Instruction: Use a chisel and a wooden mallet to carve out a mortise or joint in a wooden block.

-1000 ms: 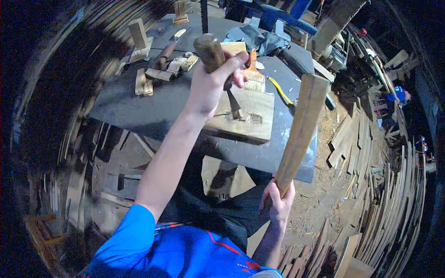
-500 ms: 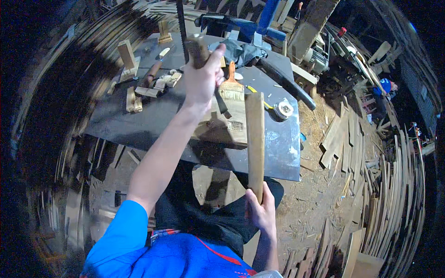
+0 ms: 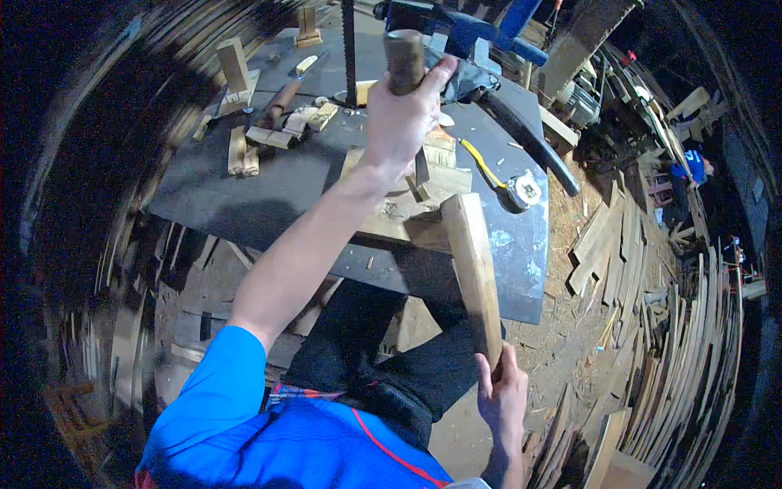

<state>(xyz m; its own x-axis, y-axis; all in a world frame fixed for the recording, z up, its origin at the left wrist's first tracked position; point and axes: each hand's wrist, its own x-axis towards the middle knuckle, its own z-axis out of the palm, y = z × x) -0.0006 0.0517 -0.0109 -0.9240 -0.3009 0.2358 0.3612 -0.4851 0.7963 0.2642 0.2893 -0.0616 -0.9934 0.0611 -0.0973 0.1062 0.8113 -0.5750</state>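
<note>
My left hand (image 3: 399, 126) is wrapped round the wooden handle of a chisel (image 3: 405, 61), held upright over the table. Its metal blade points down to a wooden board (image 3: 399, 230) lying at the table's near edge; whether the tip touches it is hard to tell. Low on the right, my right hand (image 3: 503, 387) grips the lower end of a thick wooden stick (image 3: 474, 273). The stick's upper end slants up to the left, beside the board's right end. Behind my left hand, a paintbrush (image 3: 441, 147) is mostly hidden.
On the dark table (image 3: 212, 191) lie wood offcuts (image 3: 269, 137), a wooden-handled tool (image 3: 283, 98), a tape measure (image 3: 523, 191) and a black tube (image 3: 529, 138). An upright saw blade (image 3: 349, 49) stands at the back. Planks (image 3: 611, 236) cover the floor at right, where another person (image 3: 691, 167) is visible.
The view has shifted. My left hand has moved right with the chisel, covering much of the brush. My right hand has moved right and down, and the stick now leans left.
</note>
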